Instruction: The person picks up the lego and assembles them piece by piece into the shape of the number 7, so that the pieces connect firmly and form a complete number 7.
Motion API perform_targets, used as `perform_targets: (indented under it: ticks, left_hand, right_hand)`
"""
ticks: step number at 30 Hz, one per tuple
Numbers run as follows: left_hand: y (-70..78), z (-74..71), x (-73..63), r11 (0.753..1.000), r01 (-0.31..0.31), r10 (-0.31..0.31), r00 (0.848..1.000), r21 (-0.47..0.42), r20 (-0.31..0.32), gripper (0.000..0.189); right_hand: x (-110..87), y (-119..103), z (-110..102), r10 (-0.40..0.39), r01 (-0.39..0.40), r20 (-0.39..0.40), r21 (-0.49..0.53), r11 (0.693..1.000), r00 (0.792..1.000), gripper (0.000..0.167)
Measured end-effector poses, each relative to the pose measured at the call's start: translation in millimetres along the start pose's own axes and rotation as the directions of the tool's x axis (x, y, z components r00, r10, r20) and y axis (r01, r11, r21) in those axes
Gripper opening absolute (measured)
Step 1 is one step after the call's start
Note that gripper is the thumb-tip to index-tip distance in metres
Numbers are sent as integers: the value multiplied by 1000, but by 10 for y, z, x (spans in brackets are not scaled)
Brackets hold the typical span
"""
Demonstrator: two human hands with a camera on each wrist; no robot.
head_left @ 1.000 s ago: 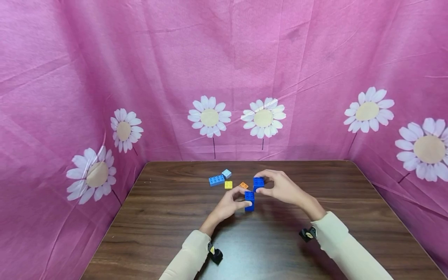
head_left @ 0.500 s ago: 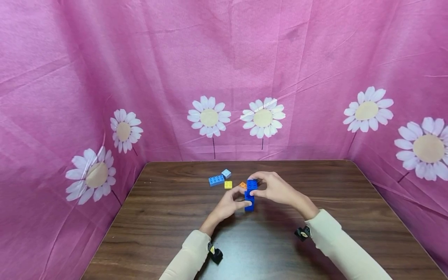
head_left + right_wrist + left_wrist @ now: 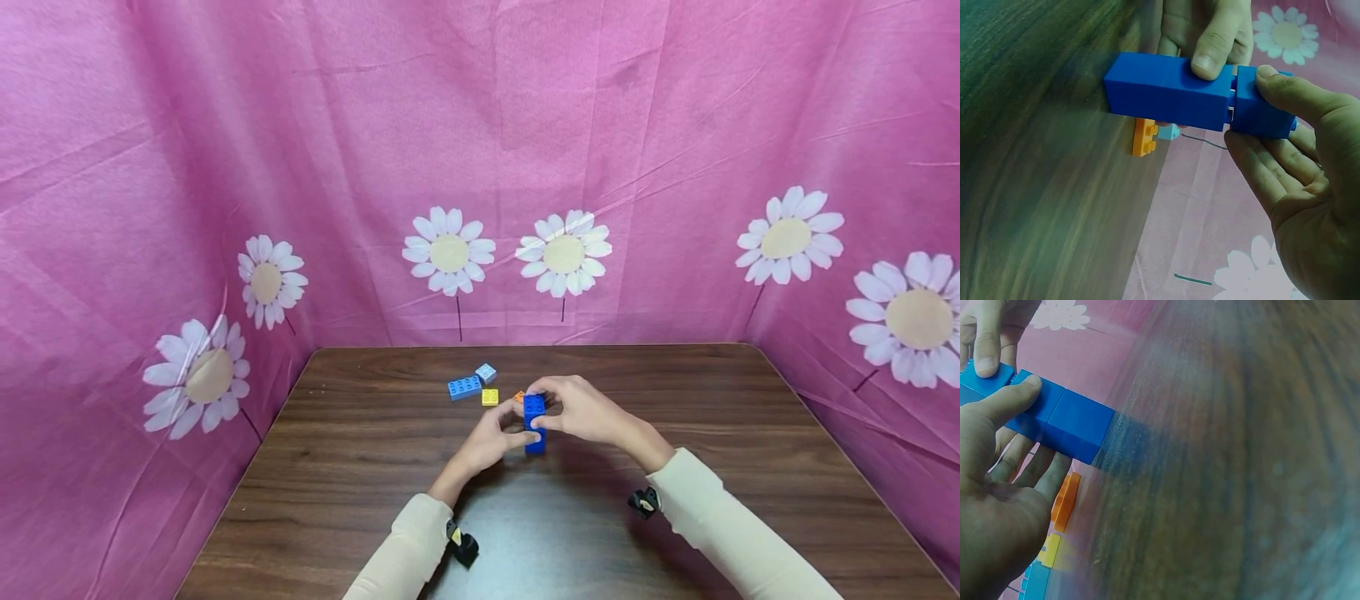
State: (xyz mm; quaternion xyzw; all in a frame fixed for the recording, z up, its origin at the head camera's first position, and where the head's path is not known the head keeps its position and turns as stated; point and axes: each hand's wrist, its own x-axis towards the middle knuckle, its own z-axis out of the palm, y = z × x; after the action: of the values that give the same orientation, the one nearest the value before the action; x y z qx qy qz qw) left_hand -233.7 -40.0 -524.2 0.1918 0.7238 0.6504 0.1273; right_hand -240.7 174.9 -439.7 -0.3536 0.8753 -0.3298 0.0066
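Two dark blue bricks form a stack (image 3: pixel 1147 81) standing upright on the table. My left hand (image 3: pixel 483 440) grips its upper part, thumb on the near side and fingers behind. Over it, my right hand (image 3: pixel 588 414) pinches a third blue brick (image 3: pixel 1254 112) between thumb and fingers. That brick lines up with the stack. In the right wrist view a narrow gap with studs shows between them, so it is not pressed fully down. The left wrist view shows the stack's lower brick (image 3: pixel 1079 428) meeting the tabletop.
Behind the hands lie an orange brick (image 3: pixel 1143 137), partly hidden in the head view, a yellow brick (image 3: pixel 490 397), a longer mid-blue brick (image 3: pixel 464 387) and a light blue brick (image 3: pixel 486 372). A pink cloth with daisies (image 3: pixel 495 167) hangs beyond the wooden table (image 3: pixel 360 483).
My right hand has brought its blue brick leftward and down, from beside the stack to directly on top of it. My left hand has stayed in place on the stack.
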Motion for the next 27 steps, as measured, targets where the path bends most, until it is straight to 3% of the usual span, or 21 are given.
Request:
perform_targets:
  ticks: [15,27]
  left_hand:
    - [-22,-2,-4,1000,0,0,1000,-6,8,27]
    - [-24,-15,12,1000,6,-5,1000,-5,8,28]
  right_hand:
    - [-22,-15,-11,24,-25,29,45,999,999,24]
    - [4,-5,-8,8,-8,6,-28,1000,1000,23]
